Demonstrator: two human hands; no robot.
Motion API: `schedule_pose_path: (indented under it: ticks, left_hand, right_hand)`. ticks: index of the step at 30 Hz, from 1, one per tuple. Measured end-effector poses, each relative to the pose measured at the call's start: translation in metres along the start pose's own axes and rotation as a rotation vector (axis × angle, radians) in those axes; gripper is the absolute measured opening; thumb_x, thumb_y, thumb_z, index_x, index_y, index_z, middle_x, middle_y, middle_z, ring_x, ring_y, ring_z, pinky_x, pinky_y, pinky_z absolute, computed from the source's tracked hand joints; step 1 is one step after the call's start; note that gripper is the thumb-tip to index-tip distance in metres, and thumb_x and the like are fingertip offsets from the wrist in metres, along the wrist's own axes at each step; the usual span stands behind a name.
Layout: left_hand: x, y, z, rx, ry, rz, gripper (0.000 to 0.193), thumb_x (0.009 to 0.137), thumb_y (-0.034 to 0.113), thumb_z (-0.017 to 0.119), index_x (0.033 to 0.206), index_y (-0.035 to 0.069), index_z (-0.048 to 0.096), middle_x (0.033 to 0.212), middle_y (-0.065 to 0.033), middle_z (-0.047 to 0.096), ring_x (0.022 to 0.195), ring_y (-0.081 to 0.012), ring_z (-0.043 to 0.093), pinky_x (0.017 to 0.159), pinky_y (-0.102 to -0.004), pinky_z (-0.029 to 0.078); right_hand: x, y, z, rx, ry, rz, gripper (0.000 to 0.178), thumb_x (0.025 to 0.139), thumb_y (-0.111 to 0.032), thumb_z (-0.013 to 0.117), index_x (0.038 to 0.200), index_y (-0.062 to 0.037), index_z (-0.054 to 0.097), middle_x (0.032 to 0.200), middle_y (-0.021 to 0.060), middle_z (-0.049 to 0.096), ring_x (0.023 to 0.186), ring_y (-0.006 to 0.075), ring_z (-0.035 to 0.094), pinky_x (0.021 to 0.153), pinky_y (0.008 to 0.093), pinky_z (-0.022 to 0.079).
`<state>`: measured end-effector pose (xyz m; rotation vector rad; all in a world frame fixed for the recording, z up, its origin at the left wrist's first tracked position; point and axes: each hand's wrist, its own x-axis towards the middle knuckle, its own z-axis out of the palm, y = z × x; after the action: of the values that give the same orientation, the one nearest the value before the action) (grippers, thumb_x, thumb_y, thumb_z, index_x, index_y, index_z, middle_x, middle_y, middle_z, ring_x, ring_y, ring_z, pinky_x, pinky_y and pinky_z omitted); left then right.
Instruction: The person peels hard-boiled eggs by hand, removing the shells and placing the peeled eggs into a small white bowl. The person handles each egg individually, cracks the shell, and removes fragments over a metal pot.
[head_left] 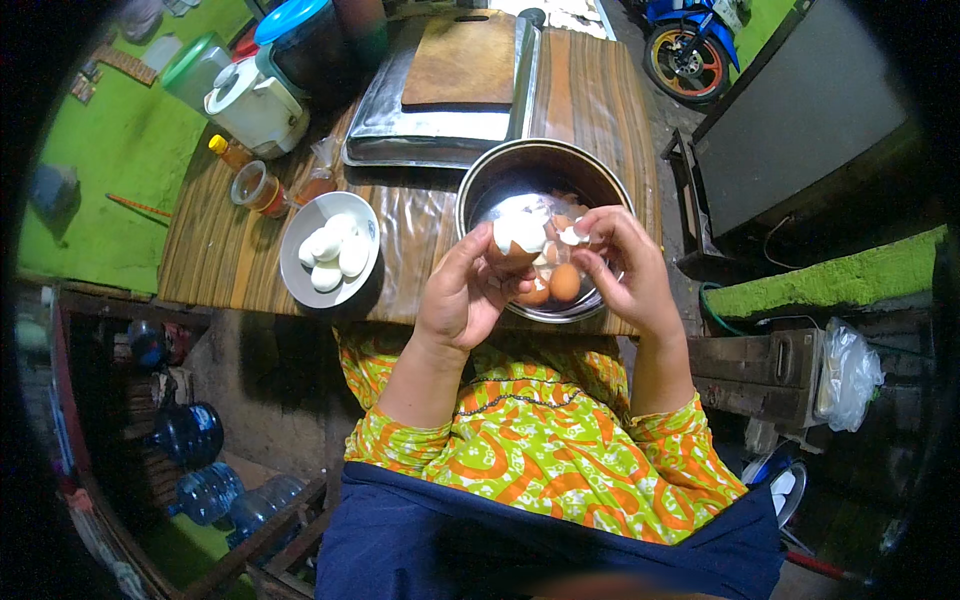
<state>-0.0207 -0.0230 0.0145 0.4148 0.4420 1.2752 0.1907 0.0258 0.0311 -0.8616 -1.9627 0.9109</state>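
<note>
Over a round metal pot [470, 190], my left hand [462, 292] holds a partly peeled egg [520, 236], white on top with brown shell still round its lower side. Close to its right, my right hand [625, 262] pinches a bit of eggshell [572, 236] between thumb and fingers. Inside the pot lie brown unpeeled eggs [565, 282] and shell pieces; my hands hide part of what is in there. A white bowl [290, 262] to the left holds several peeled white eggs [340, 245].
Behind the pot, a wooden board [460, 60] rests on an upturned-looking metal tray [420, 145]. Jars, a white jug [255, 110] and a yellow-capped bottle [230, 150] crowd the back left of the wood-patterned table [590, 100]. Large water bottles [210, 492] stand below left.
</note>
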Motion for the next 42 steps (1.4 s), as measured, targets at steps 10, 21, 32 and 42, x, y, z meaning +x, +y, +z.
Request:
schedule_pose_path:
  ticks: [10,21,32,42]
  left_hand:
    - [0.005,-0.017,0.007,0.087,0.065,0.084,0.035,0.088,0.013,0.071,0.113,0.007,0.048,0.108,-0.008,0.06,0.099,-0.0174,0.063,0.083,-0.0289,0.056]
    - [0.003,-0.02,0.005,0.212,0.144,0.144,0.032,0.089,0.01,0.068,0.114,0.005,0.048,0.104,-0.0082,0.06,0.09,-0.0125,0.063,0.08,-0.0269,0.054]
    - [-0.001,-0.014,0.003,0.269,0.159,0.185,0.032,0.095,0.021,0.062,0.118,0.002,0.049,0.109,-0.0102,0.061,0.095,-0.0138,0.062,0.079,-0.028,0.055]
    - [0.007,-0.025,0.01,0.373,0.119,0.291,0.03,0.09,0.01,0.067,0.111,0.002,0.047,0.107,-0.0097,0.058,0.097,-0.0181,0.062,0.086,-0.03,0.054]
  right_hand:
    - [-0.002,-0.026,0.009,-0.117,-0.025,-0.176,0.052,0.08,-0.007,0.07,0.13,-0.0083,0.055,0.133,0.0173,0.052,0.125,0.0354,0.05,0.104,0.0406,0.04]
    - [0.0,-0.011,0.014,-0.088,-0.033,-0.096,0.029,0.078,-0.022,0.075,0.096,-0.0073,0.058,0.101,0.0127,0.057,0.101,0.0343,0.057,0.083,0.045,0.044]
    - [0.0,-0.004,0.035,-0.034,0.215,-0.281,0.027,0.079,-0.014,0.071,0.1,-0.004,0.057,0.097,0.0109,0.059,0.094,0.0309,0.057,0.085,0.0397,0.043]
    - [-0.005,-0.007,0.019,0.043,0.112,-0.137,0.026,0.078,-0.008,0.07,0.097,-0.001,0.054,0.089,0.0148,0.054,0.086,0.0318,0.055,0.078,0.0409,0.046]
